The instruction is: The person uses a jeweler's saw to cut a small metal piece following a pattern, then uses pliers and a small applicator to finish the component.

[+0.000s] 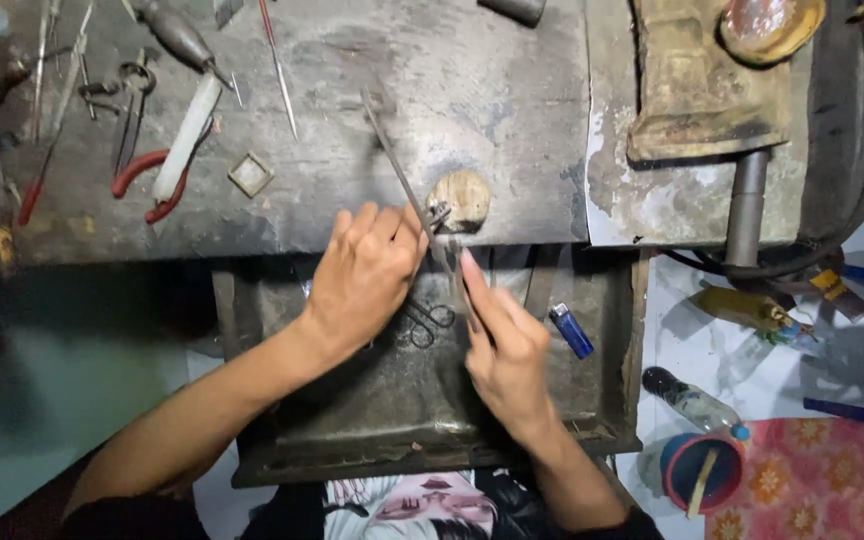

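Observation:
My left hand [367, 270] is closed at the front edge of the worn workbench [512, 140], pinching a small metal ring-like piece [439, 213] against a round wooden peg [462, 195]. My right hand [502, 340] grips a long thin metal file [402, 170], which slants up to the left across the small piece. Both hands hover over an open metal drawer tray [392, 410] below the bench edge.
Red-handled pliers [142, 180], a white stick, tweezers and other hand tools lie at the bench's left. A square metal frame [250, 173] sits near them. A blue lighter [571, 330] and wire scissors lie in the tray. Bottles and a cup [702, 470] stand on the floor to the right.

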